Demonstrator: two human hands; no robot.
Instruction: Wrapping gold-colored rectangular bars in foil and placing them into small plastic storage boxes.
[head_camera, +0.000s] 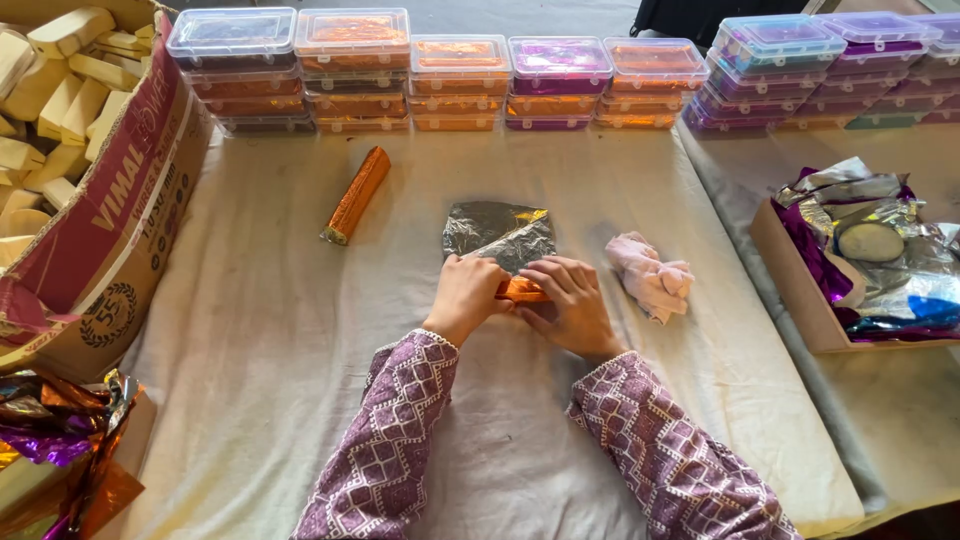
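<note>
My left hand (466, 294) and my right hand (571, 303) press together on an orange foil roll (522, 290) lying on the white cloth. The silver side of the foil sheet (498, 234) spreads out just beyond my fingers. Both hands grip the rolled part, which is mostly hidden under them. A finished orange foil-wrapped stick (356, 195) lies to the upper left, apart from my hands. A crumpled pink cloth (651, 277) rests just right of my right hand.
Rows of lidded plastic boxes (458, 78) with orange and purple contents line the far edge. A cardboard box of pale bars (60, 120) stands at left. Loose foil (60, 430) lies at lower left. A tray of foil sheets (870, 260) sits at right.
</note>
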